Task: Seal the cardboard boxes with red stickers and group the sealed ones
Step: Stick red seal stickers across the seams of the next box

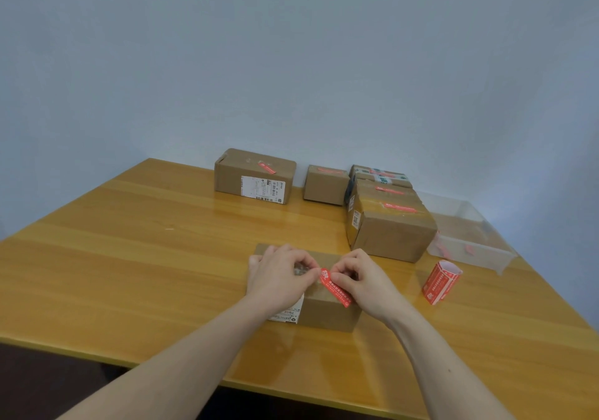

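Left hand [281, 275], right hand [359, 278]: both pinch red sticker [334, 287] | Advice: centre across cardboard box [327, 312] seam, press flat outward.

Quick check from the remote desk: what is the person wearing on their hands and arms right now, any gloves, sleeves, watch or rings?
Nothing visible. The left hand and right hand are bare, with no gloves, and no rings show. Both forearms are uncovered down to the bottom edge of the head view: no sleeves, watch, bracelet or strap in sight.
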